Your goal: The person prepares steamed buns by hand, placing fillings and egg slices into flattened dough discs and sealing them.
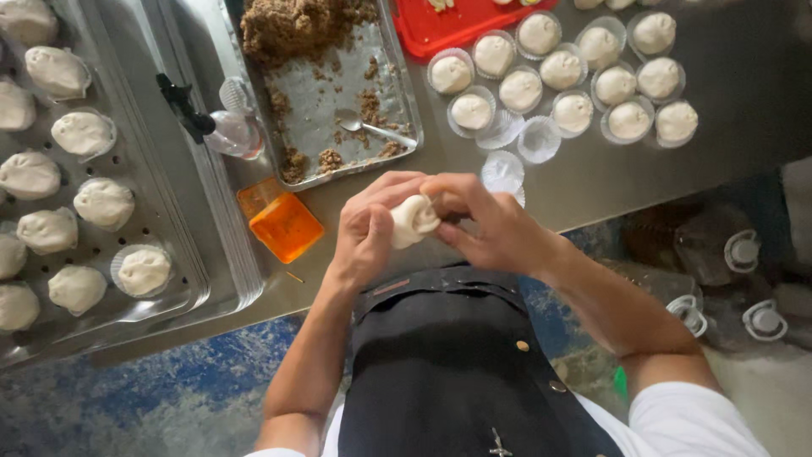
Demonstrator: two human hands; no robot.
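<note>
Both hands are on one small white dough bun [414, 221] held above the near edge of the steel table [744, 93]: my left hand [365, 233] cups it with curled fingers, and my right hand [495, 224] pinches its top between thumb and fingertips. Just beyond, there's a metal tray of brown crumbly filling [326, 80] with a spoon [372, 127], an orange plastic tub [285, 225] on the left, and finished buns in paper cups [562, 72] on the far right.
</note>
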